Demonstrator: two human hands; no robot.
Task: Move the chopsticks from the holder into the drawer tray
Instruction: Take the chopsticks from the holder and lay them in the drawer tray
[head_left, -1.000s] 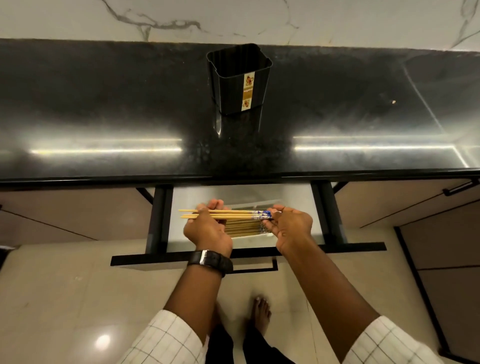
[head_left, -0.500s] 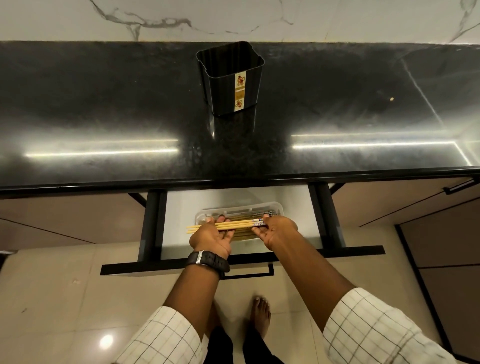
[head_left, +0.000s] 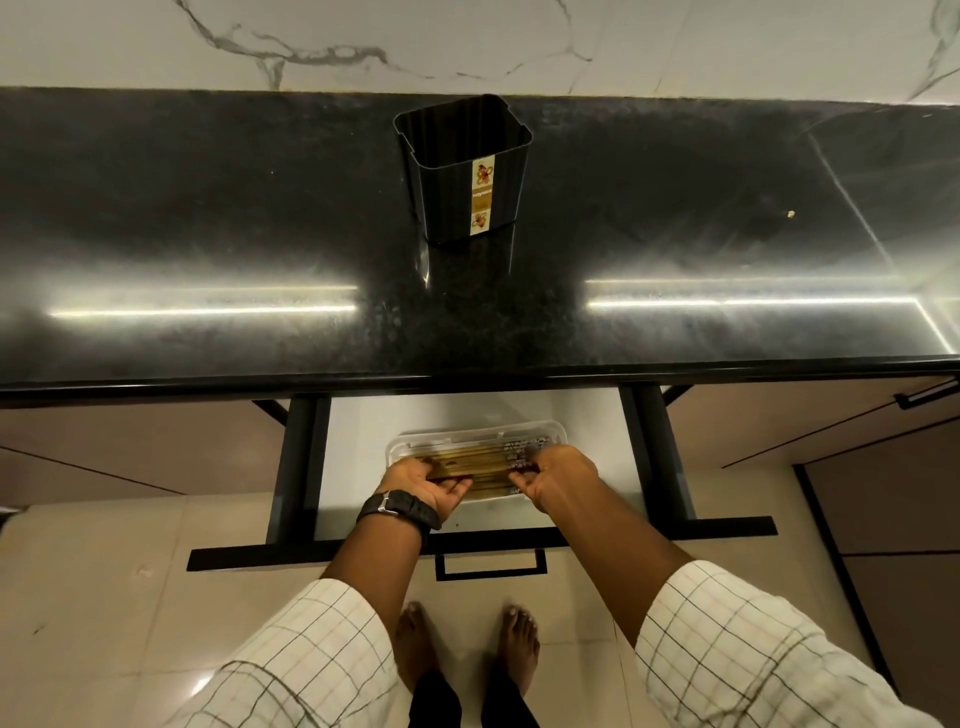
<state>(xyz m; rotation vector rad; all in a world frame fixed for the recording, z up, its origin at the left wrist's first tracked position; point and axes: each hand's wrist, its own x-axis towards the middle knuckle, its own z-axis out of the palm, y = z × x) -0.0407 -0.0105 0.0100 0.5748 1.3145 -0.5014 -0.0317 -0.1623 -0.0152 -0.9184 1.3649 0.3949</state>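
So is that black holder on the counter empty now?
It looks empty: the holder stands upright with nothing poking above its rim, though its bottom is too dark to see. The chopsticks lie in the drawer's tray.

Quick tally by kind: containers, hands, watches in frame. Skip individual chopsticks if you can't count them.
Black ribbed plastic holder on the counter: 1
Clear plastic tray in the open drawer: 1
Hands, left hand and right hand, both at the tray: 2
Black wristwatch: 1
Wooden chopsticks: a bundle, sticks too blurred to count
Total: 5, plus the bundle

white checked sleeves (head_left: 737, 639), black wristwatch (head_left: 397, 510) (left) — barefoot
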